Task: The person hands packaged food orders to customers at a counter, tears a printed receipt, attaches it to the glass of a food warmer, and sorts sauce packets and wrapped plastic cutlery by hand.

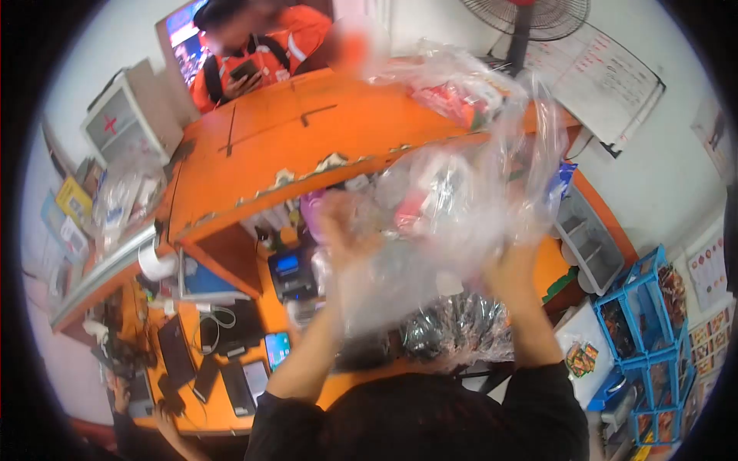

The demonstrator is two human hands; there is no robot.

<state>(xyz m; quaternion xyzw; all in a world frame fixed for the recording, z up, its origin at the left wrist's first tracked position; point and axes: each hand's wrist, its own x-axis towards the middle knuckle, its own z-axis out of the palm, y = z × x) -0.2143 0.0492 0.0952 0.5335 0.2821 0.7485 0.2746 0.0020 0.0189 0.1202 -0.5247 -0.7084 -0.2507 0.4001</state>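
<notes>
A large clear plastic bag [477, 207] is stretched between my two hands above the desk, with red and white items showing through it. My left hand [350, 238] is blurred and closed at the bag's left side, where cloudy plastic hangs below it. At the right side, my right hand [511, 269] is closed on the same plastic, its fingers partly hidden behind the film. Under the bag lies a bundle of dark items in clear wrap [457, 326]. A small device with a blue screen [292, 269] stands left of my left hand.
An orange counter [284, 146] with a chipped edge runs across the back; a person in orange [265, 50] holds a phone behind it. Phones and a laptop [177, 349] lie at left, near another person's hands [165, 422]. Blue crates [646, 315] stand at right.
</notes>
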